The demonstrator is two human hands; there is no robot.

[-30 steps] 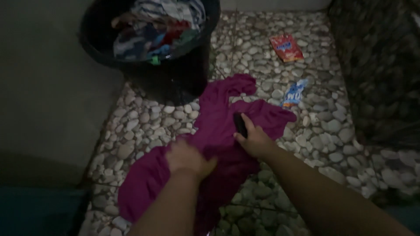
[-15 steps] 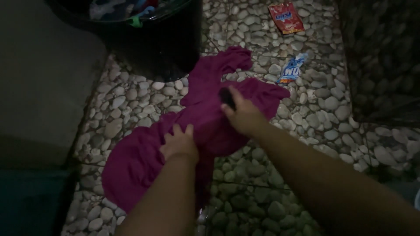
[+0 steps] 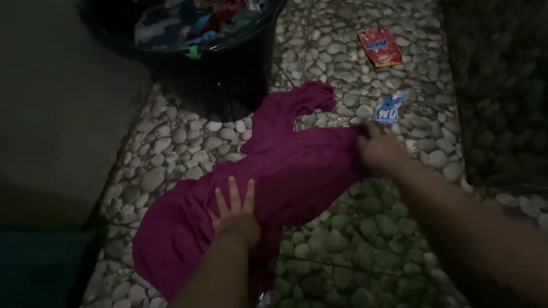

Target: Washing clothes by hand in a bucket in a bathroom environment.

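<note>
Pebble floor (image 3: 171,148), left hand (image 3: 234,208) flat on magenta garment (image 3: 285,171), right hand (image 3: 377,149) at its edge

A magenta cloth garment (image 3: 285,182) of soft, thin fabric lies spread flat on the pebble floor (image 3: 371,239), running slantwise from the near left to the far right. Its near left end is a broad, rumpled mass with shallow folds. Toward the far side it narrows into a twisted strip that curls at its tip, just beside a black tub. The right edge stretches into a point near a small blue sachet. The fabric looks dark and clingy against the stones; whether it is wet cannot be told in the dim light.
</note>
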